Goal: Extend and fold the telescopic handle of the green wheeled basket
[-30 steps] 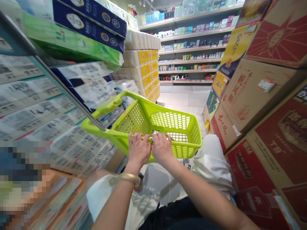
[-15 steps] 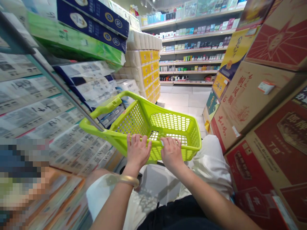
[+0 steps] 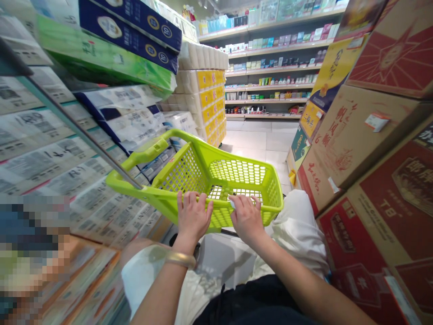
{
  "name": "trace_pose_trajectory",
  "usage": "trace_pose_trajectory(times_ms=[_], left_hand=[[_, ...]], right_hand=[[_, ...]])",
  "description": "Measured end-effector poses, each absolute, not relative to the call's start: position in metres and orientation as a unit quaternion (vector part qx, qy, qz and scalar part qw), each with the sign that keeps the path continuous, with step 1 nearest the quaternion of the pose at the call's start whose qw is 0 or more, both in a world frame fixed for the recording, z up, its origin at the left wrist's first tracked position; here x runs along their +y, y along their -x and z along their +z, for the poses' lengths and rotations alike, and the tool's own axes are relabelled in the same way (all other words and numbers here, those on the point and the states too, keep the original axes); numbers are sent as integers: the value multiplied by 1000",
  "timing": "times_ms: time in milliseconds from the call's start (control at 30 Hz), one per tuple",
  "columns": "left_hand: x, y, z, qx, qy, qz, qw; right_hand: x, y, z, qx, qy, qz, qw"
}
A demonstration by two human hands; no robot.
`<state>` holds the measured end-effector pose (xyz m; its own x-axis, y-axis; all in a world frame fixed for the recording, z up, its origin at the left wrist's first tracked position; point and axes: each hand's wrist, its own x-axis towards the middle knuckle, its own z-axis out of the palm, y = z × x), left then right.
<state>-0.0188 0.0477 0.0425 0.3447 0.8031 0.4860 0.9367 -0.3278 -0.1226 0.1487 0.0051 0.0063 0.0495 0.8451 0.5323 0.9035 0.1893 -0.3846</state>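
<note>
A lime-green shopping cart (image 3: pixel 216 153) with a lattice-walled plastic basket stands sideways before my knees, its handle to the left. My left hand (image 3: pixel 193 214) has its fingers hooked over the near rim, with a gold-coloured bangle (image 3: pixel 181 259) on that wrist. Farther right along the same rim, my right hand (image 3: pixel 247 215) curls its fingers over the edge. A small white patch shows at the right hand's fingertips; I cannot make out what it is. The basket's floor grid is partly hidden behind my hands.
Stacked tissue packs (image 3: pixel 111 49) rise on the left, crossed by a slanting metal bar (image 3: pixel 84 131). Cardboard cartons (image 3: pixel 358 131) wall in the right side. Shelves (image 3: pixel 270 72) of small boxes and bottles stand behind. Pale floor tiles (image 3: pixel 250 135) lie between.
The cart's handle end has shifted slightly left, toward the tissue stacks. My right hand has slid a little to the right along the rim; the left hand keeps nearly the same place.
</note>
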Motion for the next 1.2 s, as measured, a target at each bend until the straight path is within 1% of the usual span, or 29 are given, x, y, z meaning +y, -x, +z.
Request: trace_pose_trajectory(times_ms=[133, 367, 500, 667, 800, 967, 1200], left_hand=[[47, 18, 42, -547, 795, -177, 191], [47, 21, 43, -548, 796, -168, 194], [46, 21, 42, -545, 798, -174, 189], [44, 19, 41, -544, 796, -180, 193], [44, 19, 42, -548, 793, -177, 198], [45, 21, 42, -546, 794, -179, 198], [44, 21, 41, -544, 797, -184, 186]], right_hand=[[5, -144, 9, -680, 645, -48, 346], [21, -121, 20, -737, 601, -32, 307], [14, -135, 16, -735, 597, -33, 320], [-1, -150, 8, -701, 632, -42, 328], [6, -132, 12, -698, 637, -47, 324], [24, -104, 24, -741, 600, -32, 300], [8, -138, 14, -717, 621, -40, 315]])
